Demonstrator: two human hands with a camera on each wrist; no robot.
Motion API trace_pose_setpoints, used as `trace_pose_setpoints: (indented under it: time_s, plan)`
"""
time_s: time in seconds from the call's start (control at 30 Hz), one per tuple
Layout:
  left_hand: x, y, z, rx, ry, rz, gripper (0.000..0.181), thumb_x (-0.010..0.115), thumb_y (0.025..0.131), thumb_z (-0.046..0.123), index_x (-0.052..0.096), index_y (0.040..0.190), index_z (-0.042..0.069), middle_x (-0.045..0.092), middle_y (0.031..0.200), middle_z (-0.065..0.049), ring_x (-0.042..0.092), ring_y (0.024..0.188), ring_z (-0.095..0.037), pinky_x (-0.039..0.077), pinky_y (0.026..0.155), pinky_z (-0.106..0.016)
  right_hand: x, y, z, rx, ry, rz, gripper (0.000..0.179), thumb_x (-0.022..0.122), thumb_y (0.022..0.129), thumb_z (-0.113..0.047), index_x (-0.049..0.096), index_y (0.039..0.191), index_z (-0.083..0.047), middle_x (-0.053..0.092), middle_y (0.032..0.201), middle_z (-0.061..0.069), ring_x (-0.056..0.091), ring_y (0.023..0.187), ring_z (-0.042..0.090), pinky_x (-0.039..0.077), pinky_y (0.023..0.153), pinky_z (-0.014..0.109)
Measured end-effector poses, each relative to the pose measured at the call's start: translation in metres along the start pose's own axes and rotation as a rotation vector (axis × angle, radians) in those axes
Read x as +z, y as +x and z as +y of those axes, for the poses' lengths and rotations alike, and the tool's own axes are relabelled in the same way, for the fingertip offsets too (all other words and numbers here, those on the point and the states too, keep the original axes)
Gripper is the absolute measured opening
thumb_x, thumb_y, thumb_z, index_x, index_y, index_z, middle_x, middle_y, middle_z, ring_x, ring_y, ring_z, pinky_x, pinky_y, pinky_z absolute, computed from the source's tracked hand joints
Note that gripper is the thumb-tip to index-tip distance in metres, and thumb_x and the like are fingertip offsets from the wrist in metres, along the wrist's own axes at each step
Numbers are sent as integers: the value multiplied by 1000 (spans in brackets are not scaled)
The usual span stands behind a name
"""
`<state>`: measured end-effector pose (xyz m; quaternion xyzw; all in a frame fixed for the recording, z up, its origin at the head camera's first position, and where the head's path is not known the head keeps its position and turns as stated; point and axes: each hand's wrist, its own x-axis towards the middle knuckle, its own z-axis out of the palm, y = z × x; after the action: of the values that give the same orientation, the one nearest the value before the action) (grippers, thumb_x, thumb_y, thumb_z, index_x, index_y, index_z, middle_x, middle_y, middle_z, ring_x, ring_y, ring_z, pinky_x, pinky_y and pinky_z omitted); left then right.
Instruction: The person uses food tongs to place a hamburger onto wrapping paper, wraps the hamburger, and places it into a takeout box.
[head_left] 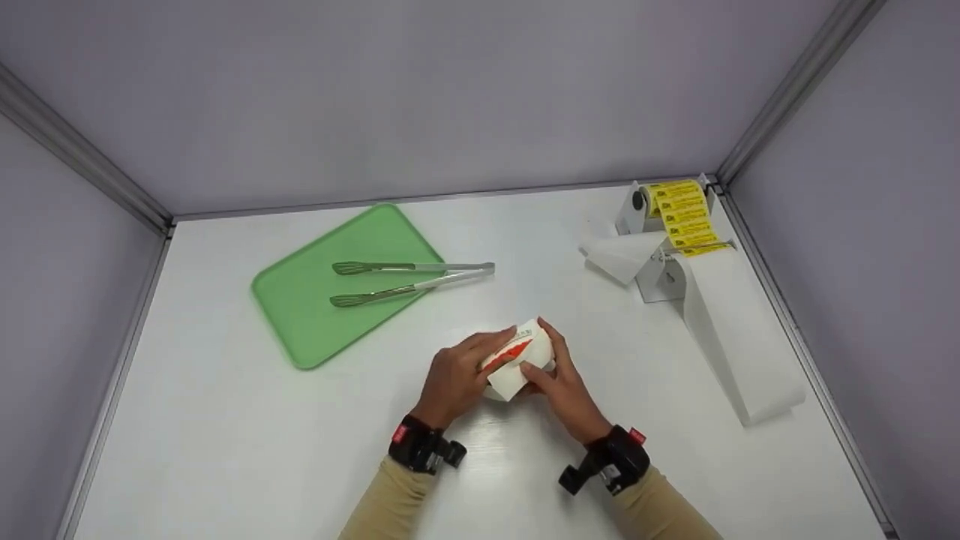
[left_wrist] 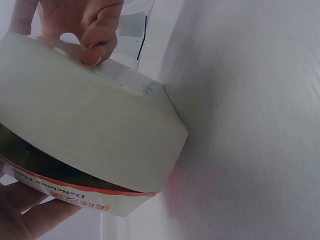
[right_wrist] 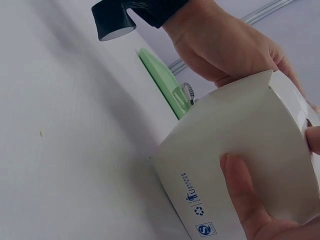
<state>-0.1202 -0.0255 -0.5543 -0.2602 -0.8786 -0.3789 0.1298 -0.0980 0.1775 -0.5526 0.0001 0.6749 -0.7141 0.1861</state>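
A white paper burger box [head_left: 534, 354] with a red-orange stripe is held between both hands above the table. My left hand [head_left: 454, 379] grips its left side, fingers over the striped face. From the other side my right hand [head_left: 564, 394] holds it, thumb on the near face. In the left wrist view, the box [left_wrist: 100, 115] is tilted and shows a dark band beside printed lettering; whether that band is an opening, I cannot tell. Small blue marks are printed on the box's pale side [right_wrist: 240, 130] in the right wrist view. The box's inside is hidden.
A green tray [head_left: 307, 322] lies at the left. Metal tongs [head_left: 416, 289] rest on it, handles past its right edge. At the back right stands a label dispenser [head_left: 660, 281] with yellow labels [head_left: 686, 217] and a long white backing strip [head_left: 739, 337] trailing forward.
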Motion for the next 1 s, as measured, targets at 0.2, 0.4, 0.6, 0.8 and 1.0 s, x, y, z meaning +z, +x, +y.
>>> trace_pose_setpoints:
  time_s: [0.2,0.4,0.6,0.8,1.0]
  plan:
    - [-8,3,-5,43,-77,-115,55,71,94,12,57,145,25,68,134,0,69,116,-14,60,87,-31,-4,1,-1,-3,29,-2,72,58,104,-30,13,161,-33,35,157,7,64,109,21,56,90,39]
    - [-18,4,-12,-49,-269,-294,60,63,97,8,48,151,29,56,149,2,56,135,-17,54,102,-36,-7,0,1,-7,55,-22,69,54,106,-26,14,161,-31,40,151,12,65,106,22,57,92,40]
    - [-22,-2,-15,-118,-427,-419,68,54,96,16,33,159,29,38,163,5,39,149,-19,41,117,-46,-10,-2,1,-23,54,-60,73,55,105,-29,10,162,-27,46,142,16,69,104,24,57,94,38]
    - [-10,-10,-11,-202,-291,-357,96,87,80,38,28,155,29,48,153,2,54,129,-14,50,104,-42,-16,-3,0,-49,-45,-79,80,65,100,-28,14,162,-23,32,154,13,70,105,30,60,89,37]
    - [-4,-18,-17,-172,-298,-261,79,89,78,23,40,140,17,58,134,0,58,120,-14,51,103,-40,-29,-3,-2,-134,-390,-66,95,80,88,-28,21,162,-23,32,157,13,64,93,22,55,68,25]
